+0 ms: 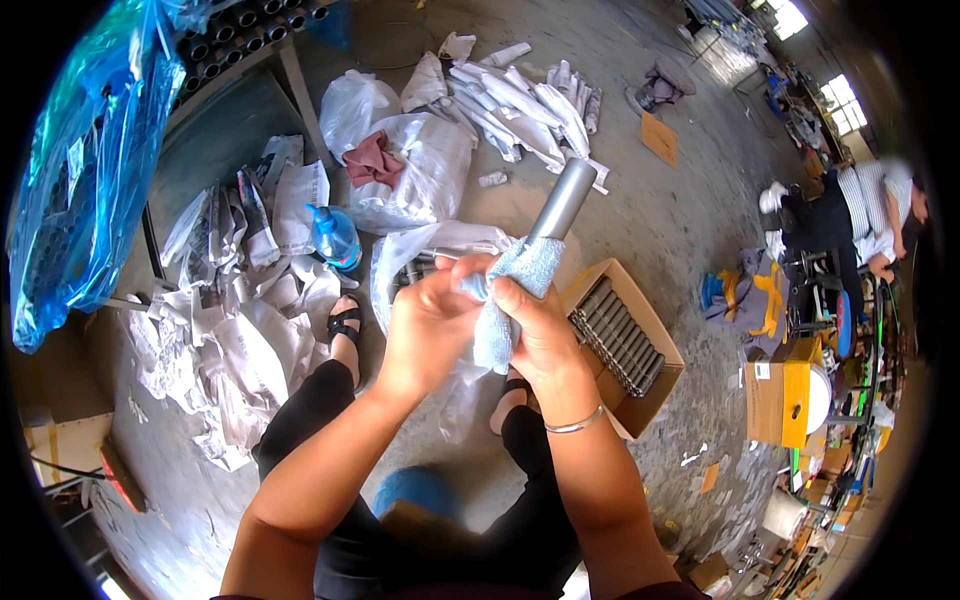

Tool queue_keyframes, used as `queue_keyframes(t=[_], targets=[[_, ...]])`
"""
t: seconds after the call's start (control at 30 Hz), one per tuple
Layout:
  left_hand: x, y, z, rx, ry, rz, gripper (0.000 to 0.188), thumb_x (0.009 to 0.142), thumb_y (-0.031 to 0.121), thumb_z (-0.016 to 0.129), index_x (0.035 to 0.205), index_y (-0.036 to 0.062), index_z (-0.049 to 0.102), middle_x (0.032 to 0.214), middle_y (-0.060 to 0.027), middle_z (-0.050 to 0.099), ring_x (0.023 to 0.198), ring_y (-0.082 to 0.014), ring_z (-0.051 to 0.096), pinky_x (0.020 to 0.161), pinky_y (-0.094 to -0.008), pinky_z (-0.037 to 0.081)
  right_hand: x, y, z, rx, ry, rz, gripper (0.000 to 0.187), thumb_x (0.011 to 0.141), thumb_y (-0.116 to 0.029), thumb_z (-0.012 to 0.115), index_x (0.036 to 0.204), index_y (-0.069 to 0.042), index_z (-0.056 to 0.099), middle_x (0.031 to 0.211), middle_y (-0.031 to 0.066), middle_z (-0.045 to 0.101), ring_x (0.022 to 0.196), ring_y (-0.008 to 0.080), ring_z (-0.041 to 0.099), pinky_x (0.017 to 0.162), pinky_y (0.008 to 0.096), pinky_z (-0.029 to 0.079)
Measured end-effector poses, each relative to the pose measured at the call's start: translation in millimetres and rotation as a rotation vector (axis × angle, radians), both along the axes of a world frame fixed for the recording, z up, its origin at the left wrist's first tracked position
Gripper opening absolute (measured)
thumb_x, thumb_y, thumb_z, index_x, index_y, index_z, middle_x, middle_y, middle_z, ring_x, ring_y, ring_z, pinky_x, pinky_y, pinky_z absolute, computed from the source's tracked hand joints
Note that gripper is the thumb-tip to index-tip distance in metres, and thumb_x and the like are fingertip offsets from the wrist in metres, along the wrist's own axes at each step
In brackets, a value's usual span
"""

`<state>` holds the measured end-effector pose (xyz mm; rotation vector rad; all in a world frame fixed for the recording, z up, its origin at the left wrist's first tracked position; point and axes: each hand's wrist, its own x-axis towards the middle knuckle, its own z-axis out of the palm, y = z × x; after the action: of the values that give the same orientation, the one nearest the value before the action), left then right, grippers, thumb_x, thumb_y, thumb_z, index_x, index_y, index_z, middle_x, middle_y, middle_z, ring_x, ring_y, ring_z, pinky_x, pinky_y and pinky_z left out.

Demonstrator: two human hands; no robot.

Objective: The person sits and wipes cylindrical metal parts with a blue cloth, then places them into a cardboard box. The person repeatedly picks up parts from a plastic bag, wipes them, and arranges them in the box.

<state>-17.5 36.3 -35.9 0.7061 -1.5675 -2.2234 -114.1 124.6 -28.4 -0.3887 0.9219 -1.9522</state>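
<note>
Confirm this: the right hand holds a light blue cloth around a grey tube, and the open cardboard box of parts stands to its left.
Wrong side: the head view shows the open cardboard box of parts to the right of the right hand, which does hold the light blue cloth around the grey tube.

head cam, left of worn pair | from above, facing steeply down | left hand (428, 325), right hand (545, 330) close, mid-frame | grey floor (700, 200) beyond, farther off | fisheye bends edges; dark rim, detail hard to judge
</note>
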Motion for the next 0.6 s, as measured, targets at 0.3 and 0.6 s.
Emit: queue_keyframes(t=[0.3,0.6], targets=[[8,-50,10,-0.013,0.082,-0.073,0.029,0.087,0.013,0.064,0.111,-0.0007,0.055,0.098,-0.0066,0.061,0.09,-0.0119,0.055,0.079,-0.0249,0.044,3,7,9,0.401,0.169,0.129,0.028,0.079,-0.021,0.071,0.092,-0.001,0.056,0.075,0.0079,0.06,0.072,0.0205,0.063,0.06,0.0287,0.05],[15,-51,13,0.452,0.277,-0.321,0.047,0.086,0.021,0.065,0.124,-0.0007,0.049,0.117,-0.0124,0.059,0.107,-0.0198,0.055,0.096,-0.0337,0.041,21,-2,13,0.32,0.154,0.383,0.04,0.072,-0.025,0.076,0.094,-0.002,0.052,0.07,0.0078,0.056,0.065,0.0237,0.062,0.056,0.0312,0.05]])
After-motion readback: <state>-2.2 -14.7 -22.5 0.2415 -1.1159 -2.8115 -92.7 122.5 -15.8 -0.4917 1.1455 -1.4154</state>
